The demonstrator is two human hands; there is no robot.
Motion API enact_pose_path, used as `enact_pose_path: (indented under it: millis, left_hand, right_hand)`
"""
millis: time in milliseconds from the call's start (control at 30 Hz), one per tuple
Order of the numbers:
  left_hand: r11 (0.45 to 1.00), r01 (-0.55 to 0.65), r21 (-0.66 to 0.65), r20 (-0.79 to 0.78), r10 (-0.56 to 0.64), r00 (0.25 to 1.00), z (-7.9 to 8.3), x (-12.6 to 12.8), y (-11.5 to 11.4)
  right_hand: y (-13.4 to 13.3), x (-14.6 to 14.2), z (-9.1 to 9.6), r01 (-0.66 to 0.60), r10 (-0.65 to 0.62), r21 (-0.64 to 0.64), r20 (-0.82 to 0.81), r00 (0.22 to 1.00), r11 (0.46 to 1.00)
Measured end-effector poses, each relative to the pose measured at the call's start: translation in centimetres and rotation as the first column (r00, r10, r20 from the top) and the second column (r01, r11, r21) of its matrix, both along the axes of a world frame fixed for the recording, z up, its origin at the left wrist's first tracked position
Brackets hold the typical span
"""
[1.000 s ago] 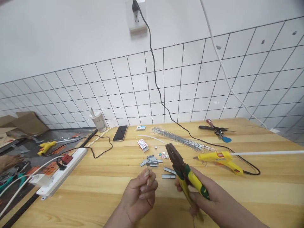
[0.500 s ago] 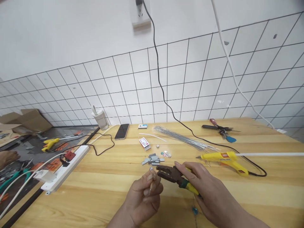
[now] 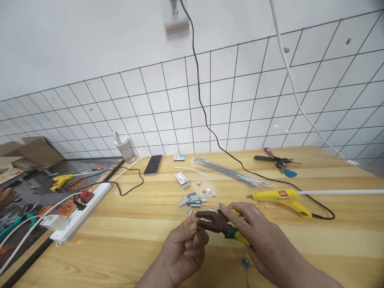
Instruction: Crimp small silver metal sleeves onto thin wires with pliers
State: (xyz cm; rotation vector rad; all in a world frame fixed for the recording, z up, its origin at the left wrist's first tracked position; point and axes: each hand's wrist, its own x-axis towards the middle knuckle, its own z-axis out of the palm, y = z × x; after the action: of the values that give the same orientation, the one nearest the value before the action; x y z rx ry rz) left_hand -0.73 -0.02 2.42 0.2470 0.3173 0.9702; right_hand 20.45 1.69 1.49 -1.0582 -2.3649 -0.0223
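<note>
My left hand [image 3: 184,250] pinches a thin metal wire [image 3: 195,242] between thumb and fingers; a short length shows below the fingertips. In my right hand [image 3: 267,242] is a pair of pliers [image 3: 218,222] with dark jaws and yellow-green handles. The jaws are slightly parted and reach the left fingertips, by the wire's upper end. Whether they touch the wire I cannot tell. Below the pliers lies a blue bead [image 3: 245,263] on a thin chain or wire, partly beside my right hand. A pile of staple strips [image 3: 193,200] lies just beyond the left hand.
Behind are small charms [image 3: 209,193], an opened small box [image 3: 182,180], a bundle of wires [image 3: 231,172] and a phone [image 3: 153,165]. A yellow glue gun [image 3: 283,199] lies right, with its black cord. A power strip [image 3: 81,214] runs along the left table edge; another person's hand [image 3: 7,197] is beyond.
The pliers' jaws have come closer to my left fingertips and now cover the wire's top end, which showed above the fingers before. The view has shifted slightly.
</note>
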Motion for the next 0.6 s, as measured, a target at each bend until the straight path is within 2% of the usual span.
enact_pose_path:
  millis: [167, 467, 600]
  left_hand:
    - [1.0, 0.012, 0.006, -0.008, -0.012, 1.0, -0.33, 0.08, -0.02]
    - [1.0, 0.016, 0.017, -0.012, -0.016, 1.0, -0.28, 0.32, -0.05]
    - [0.999, 0.027, 0.018, 0.001, -0.027, 1.0, -0.17, 0.29, -0.09]
  right_hand:
    - [-0.18, -0.14, 0.1, 0.026, -0.026, 0.014, 0.013, 1.0, 1.0]
    - [0.0, -0.26, 0.04, 0.033, -0.035, 0.133, 0.011, 0.999, 0.991]
    - [0.01, -0.41, 0.04, 0.024, -0.025, 0.136, 0.007, 1.0, 0.99]
